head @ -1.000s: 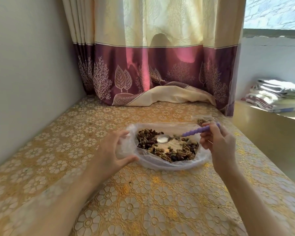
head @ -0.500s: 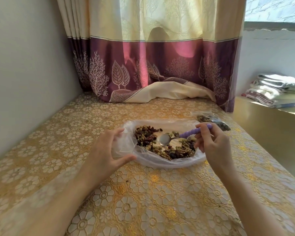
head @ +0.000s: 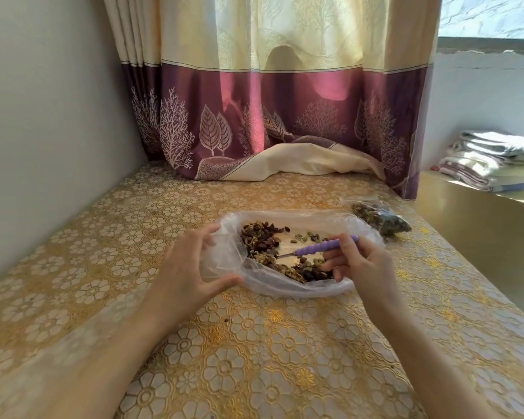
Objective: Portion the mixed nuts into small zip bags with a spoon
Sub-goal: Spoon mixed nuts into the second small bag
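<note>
A large clear plastic bag point(head: 300, 288) lies open on the table with mixed nuts point(head: 263, 240) spread inside it. My right hand point(head: 359, 264) grips a spoon by its purple handle point(head: 321, 247); the metal bowl points left and is buried in the nuts. My left hand point(head: 188, 267) holds a small clear zip bag point(head: 221, 258) at the left edge of the large bag, thumb below and fingers above. A small zip bag filled with nuts point(head: 381, 219) lies at the back right.
The table wears a gold floral lace cloth point(head: 254, 358). A grey wall point(head: 43, 131) runs along the left. A purple and cream curtain point(head: 270, 116) hangs at the back, its hem resting on the table. Folded towels point(head: 496, 158) sit on a ledge at right.
The spoon has moved left and down, its bowl now pushed into the nuts near the small bag. My left hand has kept its hold on the small bag.
</note>
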